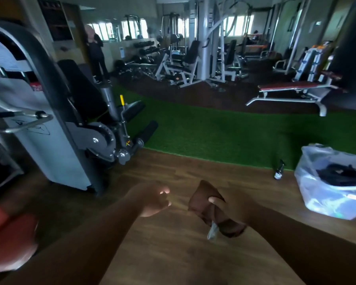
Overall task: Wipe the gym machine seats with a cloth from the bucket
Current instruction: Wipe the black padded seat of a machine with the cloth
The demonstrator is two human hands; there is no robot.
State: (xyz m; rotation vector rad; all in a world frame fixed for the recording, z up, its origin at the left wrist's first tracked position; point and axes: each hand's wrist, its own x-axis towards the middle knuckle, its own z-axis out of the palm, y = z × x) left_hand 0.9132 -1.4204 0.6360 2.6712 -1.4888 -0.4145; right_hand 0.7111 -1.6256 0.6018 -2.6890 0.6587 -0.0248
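Observation:
My right hand (229, 208) grips a dark brown cloth (203, 199) bunched in its fingers, low in the middle of the view above the wooden floor. My left hand (152, 201) hangs beside it to the left, fingers loosely curled and holding nothing. A clear plastic bucket (317, 194) with dark cloths inside stands on the floor at the right. A leg machine with a black padded seat (80, 89) stands at the left. A red seat pad (10, 239) shows at the bottom left corner.
A small dark spray bottle (278, 170) stands on the floor left of the bucket. A green turf strip (224, 128) crosses the room. Beyond it are a red bench (292, 86), weight machines and dumbbell racks. A person (96, 50) stands at the back left.

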